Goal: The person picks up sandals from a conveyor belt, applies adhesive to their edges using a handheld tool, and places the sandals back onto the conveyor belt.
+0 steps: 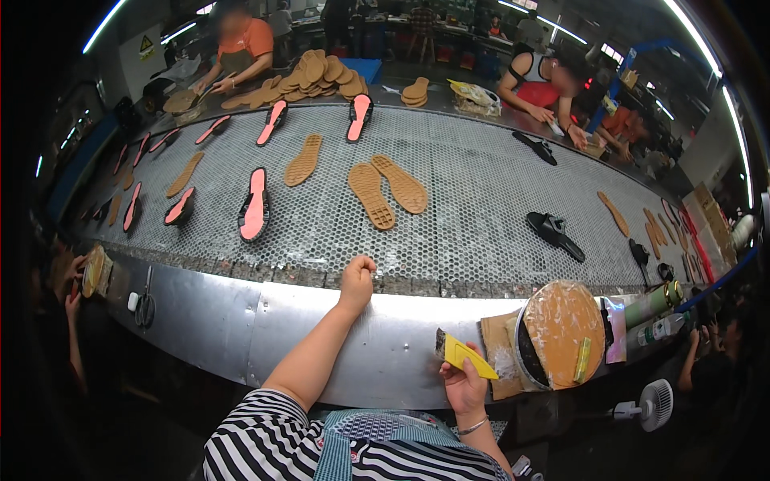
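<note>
My left hand (358, 284) is curled into a fist over the near edge of the mesh conveyor belt (321, 240); nothing shows in it. In my right hand (466, 388) is a brush with a flat yellow handle (468, 357), its dark bristles pointing up and left. Beyond my left fist lie two tan shoe soles (370, 196) (400, 183), side by side with their tops touching. Right of my brush, a round tub with a tan, smeared lid (565, 333) sits on brown cardboard (501, 357), with a yellow strip (583, 359) on top.
Black shoe pieces with pink faces (254, 204) and more tan soles lie along the belt. Black sandals (554, 235) are at right. Scissors (145, 300) lie on the metal ledge (321, 345). Co-workers stand across the belt, near a sole pile (317, 74). A white fan (655, 405) is lower right.
</note>
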A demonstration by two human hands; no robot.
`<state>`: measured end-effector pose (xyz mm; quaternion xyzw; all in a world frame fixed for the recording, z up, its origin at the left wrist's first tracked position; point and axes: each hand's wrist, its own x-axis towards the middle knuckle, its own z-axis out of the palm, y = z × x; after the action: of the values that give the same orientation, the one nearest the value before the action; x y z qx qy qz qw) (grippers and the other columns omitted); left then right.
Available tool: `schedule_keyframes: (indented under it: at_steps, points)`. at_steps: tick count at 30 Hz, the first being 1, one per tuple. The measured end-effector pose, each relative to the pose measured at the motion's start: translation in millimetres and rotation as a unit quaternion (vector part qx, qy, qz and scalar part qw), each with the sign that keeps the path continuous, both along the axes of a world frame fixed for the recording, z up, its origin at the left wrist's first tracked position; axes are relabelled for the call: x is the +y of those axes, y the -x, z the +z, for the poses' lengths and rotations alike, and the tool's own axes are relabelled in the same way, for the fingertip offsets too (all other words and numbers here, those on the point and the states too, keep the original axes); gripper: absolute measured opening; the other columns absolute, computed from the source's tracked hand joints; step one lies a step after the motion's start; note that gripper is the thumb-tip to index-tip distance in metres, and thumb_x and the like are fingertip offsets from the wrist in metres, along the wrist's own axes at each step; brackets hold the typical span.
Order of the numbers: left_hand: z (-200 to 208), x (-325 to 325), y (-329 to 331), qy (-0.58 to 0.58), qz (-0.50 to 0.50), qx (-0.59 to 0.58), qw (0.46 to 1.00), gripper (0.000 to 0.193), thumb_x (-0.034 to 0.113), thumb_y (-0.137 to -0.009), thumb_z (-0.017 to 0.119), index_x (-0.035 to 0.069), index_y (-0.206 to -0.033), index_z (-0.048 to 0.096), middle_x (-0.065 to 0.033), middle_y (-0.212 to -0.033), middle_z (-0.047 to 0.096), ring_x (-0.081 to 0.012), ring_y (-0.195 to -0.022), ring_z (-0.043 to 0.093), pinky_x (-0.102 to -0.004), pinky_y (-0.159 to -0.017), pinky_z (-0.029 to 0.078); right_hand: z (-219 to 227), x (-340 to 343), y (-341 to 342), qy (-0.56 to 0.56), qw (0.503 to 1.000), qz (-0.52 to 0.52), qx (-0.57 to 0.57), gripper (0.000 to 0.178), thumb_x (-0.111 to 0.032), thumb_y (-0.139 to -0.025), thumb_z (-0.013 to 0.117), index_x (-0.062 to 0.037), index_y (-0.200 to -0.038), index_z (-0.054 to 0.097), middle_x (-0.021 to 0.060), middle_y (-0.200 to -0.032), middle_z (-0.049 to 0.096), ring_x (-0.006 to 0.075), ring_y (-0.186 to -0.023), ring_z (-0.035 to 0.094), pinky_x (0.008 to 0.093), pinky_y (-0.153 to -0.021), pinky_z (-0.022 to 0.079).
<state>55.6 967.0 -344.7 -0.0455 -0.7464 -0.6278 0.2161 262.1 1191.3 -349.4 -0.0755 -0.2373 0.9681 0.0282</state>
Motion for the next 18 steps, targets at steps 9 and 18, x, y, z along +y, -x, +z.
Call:
schedule_keyframes:
  at_steps: [9,18]
  points:
    - [4.5,3.4,-3.1,0.033,-0.084,-0.059,0.994,0.018,0.001,-0.080,0.040,0.002,-0.069,0.054,-0.0005,-0.056,0.046,-0.0073,-0.054,0.042,-0.0258,-0.051,0.035,0.7,8.7,0.9,0.003,1.000,0.002,0.003,0.037,-0.010,-0.091,0.054,-0.0075,-0.126,0.042,0.0132,-0.103,0.060,0.0246,-0.079,0.064,0.0353,-0.071,0.054]
    - [8.4,18.1,-5.0,0.079,-0.019,-0.038,0.996,0.036,0.009,-0.085,0.060,0.007,-0.060,0.036,0.0033,-0.053,0.039,-0.0058,-0.053,0.031,-0.0259,-0.047,0.029,-0.6,17.3,2.2,0.002,1.000,0.002,0.004,0.037,-0.010,-0.090,0.054,-0.0071,-0.126,0.042,0.0131,-0.104,0.060,0.0245,-0.079,0.063,0.0349,-0.071,0.054]
